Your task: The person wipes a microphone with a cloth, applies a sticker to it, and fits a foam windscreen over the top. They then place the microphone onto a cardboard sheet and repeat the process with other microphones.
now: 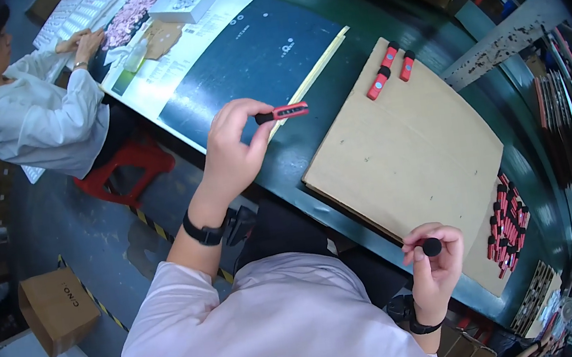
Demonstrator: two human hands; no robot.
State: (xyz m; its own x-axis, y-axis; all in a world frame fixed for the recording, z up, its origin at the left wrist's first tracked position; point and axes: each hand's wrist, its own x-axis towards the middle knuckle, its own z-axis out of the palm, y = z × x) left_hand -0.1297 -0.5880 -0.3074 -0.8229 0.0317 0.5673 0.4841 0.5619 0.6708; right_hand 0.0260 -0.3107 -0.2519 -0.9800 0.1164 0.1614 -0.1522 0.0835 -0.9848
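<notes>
The left hand [232,146] is pinching a small red and black stick [290,111] with its thumb and fingers, and it is holding it up over the green worktop [291,160]. The right hand [444,267] is gripping a round black thing [431,247]; the fingers are hiding the rest. That hand is hovering by the near edge of a brown cardboard sheet [398,149]. Three more sticks [380,84] are lying at the far end of the cardboard, and a big pile [508,225] is sitting at its right end. Off to the left, another person [40,120] is sitting on a red stool [110,183].
</notes>
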